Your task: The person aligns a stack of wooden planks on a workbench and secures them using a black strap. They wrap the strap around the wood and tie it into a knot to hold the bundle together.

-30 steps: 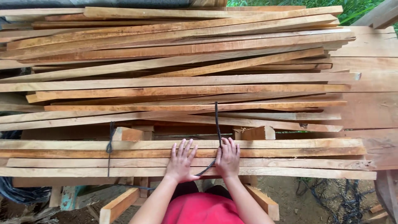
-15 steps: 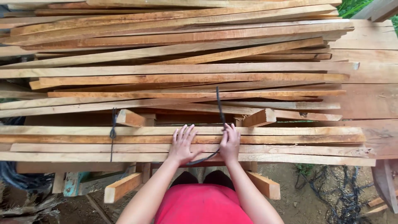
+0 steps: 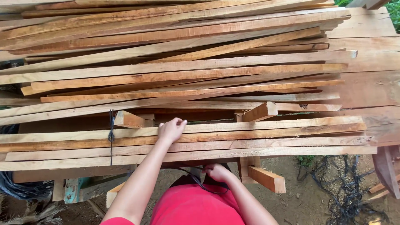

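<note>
The person's left hand reaches over the near bundle of wooden slats, its fingers curled over the far edge of the top slat, pressing on the wood rather than pinching anything. The right hand sits below the near edge of the bundle, just above the red garment, with its fingers closed around a black cord that runs under the slats from there. The bundle lies flat across a wooden support frame, in front of a much larger loose stack of slats behind it. Further left, a second black tie already wraps the same bundle (its tail hangs down the front face). The step in hand looks like passing the cord around the slats to bind them. To do this well, the left hand would likely need to keep the slats squeezed together and their edges level, while the right brings the cord up snug against the underside, square to the slats' length, so that the loop cannot slide or let a slat slip out. On the ground to the right lies a tangle of dark cord.
</note>
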